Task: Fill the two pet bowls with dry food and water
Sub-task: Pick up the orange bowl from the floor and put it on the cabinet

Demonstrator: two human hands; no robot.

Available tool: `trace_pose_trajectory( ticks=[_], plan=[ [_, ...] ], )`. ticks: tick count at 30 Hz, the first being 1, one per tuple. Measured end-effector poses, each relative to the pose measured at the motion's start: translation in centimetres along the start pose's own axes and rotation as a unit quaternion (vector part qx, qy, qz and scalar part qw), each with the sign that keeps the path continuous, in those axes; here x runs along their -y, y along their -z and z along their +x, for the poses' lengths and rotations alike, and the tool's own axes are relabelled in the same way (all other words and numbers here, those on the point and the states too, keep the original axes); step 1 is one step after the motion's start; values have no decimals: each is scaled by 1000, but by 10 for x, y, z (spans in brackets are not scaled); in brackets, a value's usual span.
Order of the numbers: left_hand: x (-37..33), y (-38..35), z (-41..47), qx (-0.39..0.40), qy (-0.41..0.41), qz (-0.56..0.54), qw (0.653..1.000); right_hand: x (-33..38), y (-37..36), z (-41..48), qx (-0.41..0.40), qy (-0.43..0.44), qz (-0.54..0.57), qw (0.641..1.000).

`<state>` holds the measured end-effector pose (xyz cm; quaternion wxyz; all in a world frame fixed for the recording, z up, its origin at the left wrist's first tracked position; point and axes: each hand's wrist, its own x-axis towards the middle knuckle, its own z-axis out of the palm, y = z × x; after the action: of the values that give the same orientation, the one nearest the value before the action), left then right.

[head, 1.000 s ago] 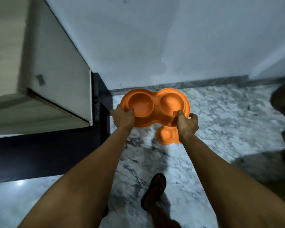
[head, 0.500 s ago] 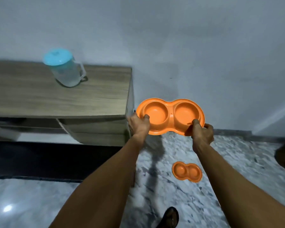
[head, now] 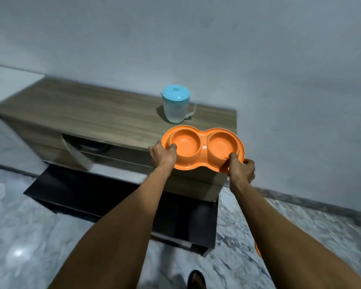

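Note:
An orange double pet bowl point(head: 202, 148) with two round wells, both dry and bare, is held level over the right end of a wooden cabinet point(head: 92, 113). My left hand point(head: 163, 154) grips its left rim, thumb inside the left well. My right hand point(head: 241, 171) grips its right front rim. A clear jug with a turquoise lid point(head: 175, 104) stands on the cabinet top just behind the bowl. A sliver of a second orange bowl point(head: 258, 249) shows on the floor beside my right forearm, mostly hidden.
The cabinet has an open shelf point(head: 96, 148) holding a dark item, and a dark lower base point(head: 121, 197). A grey wall point(head: 196, 49) rises behind. The floor is grey-white marble point(head: 19, 236). My sandalled foot point(head: 196, 280) shows at the bottom edge.
Both hands carried the bowl up from near the floor and leftward, over the cabinet's right end. The view swung left, bringing the jug close behind the bowl.

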<state>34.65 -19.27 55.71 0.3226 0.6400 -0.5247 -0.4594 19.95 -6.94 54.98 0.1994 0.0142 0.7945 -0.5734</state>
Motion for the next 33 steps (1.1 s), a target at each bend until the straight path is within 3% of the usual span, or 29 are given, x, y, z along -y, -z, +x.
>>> trace_pose_trajectory(
  ticks=[7, 14, 21, 33],
  plan=[
    [19, 86, 116, -71, 21, -1, 997, 13, -138, -36, 71, 10, -7, 997],
    [36, 142, 230, -87, 34, 12, 996, 25, -265, -56, 92, -10, -24, 995],
    [38, 156, 318, -58, 42, 43, 996, 34, -341, -51, 70, -24, -58, 996],
    [25, 133, 423, 48, 1, 155, 987, 43, -413, -25, -38, -70, -73, 994]
  ],
)
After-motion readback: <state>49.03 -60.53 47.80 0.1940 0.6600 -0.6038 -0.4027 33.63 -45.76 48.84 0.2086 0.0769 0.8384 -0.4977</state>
